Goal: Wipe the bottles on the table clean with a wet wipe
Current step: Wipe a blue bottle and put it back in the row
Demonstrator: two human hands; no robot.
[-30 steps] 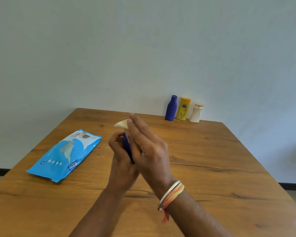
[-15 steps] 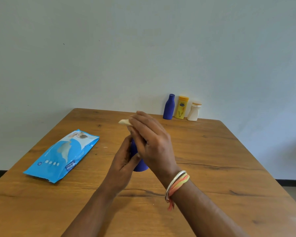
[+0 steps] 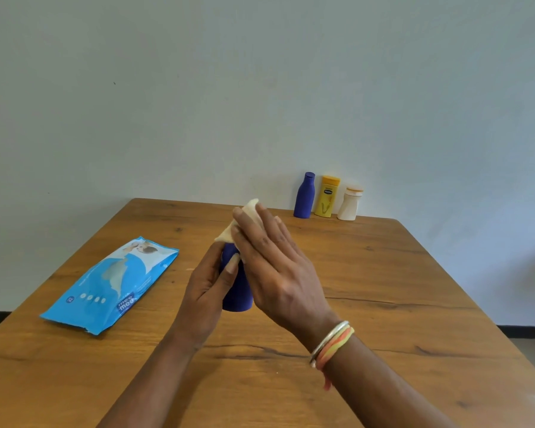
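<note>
The left hand (image 3: 209, 291) is gripping the blue bottle (image 3: 238, 288) upright over the table (image 3: 383, 304); the right hand (image 3: 278, 267), fingers straight, is pressing the wipe (image 3: 243, 217) on its right side and top.

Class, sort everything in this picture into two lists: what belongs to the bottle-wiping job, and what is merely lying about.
Belongs to the job:
left hand, gripping the held bottle
right hand, pressing the wipe
blue bottle, yellow bottle, white bottle
wipe pack

Lying about:
nothing; only the table they stand on
</note>
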